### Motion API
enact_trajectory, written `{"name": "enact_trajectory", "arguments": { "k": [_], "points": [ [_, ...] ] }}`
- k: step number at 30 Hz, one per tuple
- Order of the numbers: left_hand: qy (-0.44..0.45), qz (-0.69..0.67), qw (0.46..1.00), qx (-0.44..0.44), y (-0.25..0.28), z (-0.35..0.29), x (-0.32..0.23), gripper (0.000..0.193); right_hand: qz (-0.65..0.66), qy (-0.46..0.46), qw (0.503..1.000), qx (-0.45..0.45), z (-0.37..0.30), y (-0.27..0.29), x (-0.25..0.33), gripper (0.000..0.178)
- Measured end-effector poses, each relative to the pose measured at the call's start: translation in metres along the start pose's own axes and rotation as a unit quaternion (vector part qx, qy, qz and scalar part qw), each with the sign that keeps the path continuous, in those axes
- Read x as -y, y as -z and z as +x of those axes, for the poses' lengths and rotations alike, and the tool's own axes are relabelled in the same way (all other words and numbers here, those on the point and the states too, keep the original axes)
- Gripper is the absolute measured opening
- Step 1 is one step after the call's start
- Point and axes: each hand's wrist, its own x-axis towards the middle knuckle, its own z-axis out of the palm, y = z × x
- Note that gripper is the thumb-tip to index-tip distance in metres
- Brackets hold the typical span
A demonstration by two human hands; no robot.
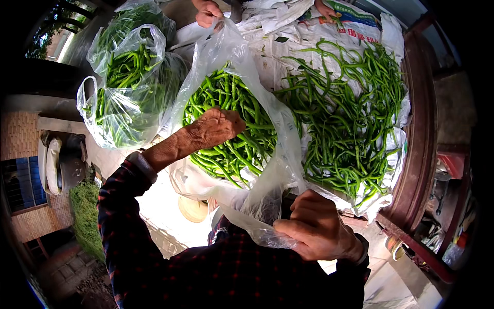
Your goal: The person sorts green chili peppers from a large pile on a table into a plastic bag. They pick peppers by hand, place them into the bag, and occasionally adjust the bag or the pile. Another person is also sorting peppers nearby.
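To the left of both hands stood filled clear bags [128,95], packed with green peppers, with no lettering that could be made out on them. Their nearest side bulged close to the left forearm. Below that forearm lay a strip of sunlit pale floor [159,206].

The left hand [224,123] was over the open plastic bag [288,154], its fingers curled under against the bagged peppers [249,147]; whether it grasped any could not be told. Beyond it, a co-worker's hand [207,14] pinched the far rim of the bag. A faint bluish mark, too small to read, showed on the plastic to the right of the left hand.

The right hand [319,226], nearer the body, was clenched on the bag's near rim, drawing the plastic into folds. Past it, loose peppers [350,121] spread over white woven sacking [267,69], whose far end bore red characters and a blue and green printed panel. The co-worker's other hand [325,10] was beside that printing. A brown wooden edge [419,129] bounded the space farthest right of the hands.
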Motion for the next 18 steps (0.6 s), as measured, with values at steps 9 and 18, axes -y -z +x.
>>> {"name": "enact_trajectory", "arguments": {
  "k": [9,18],
  "points": [
    [0.015,-0.168,0.98,0.107,-0.047,-0.049,0.017,0.036,0.012,-0.006,1.0,-0.001,0.001,0.004,-0.003,0.041],
    [0.326,-0.53,0.782,-0.036,0.03,-0.051,0.025,0.02,0.006,-0.027,0.999,-0.018,0.006,0.005,-0.004,0.027]
  ]
}}
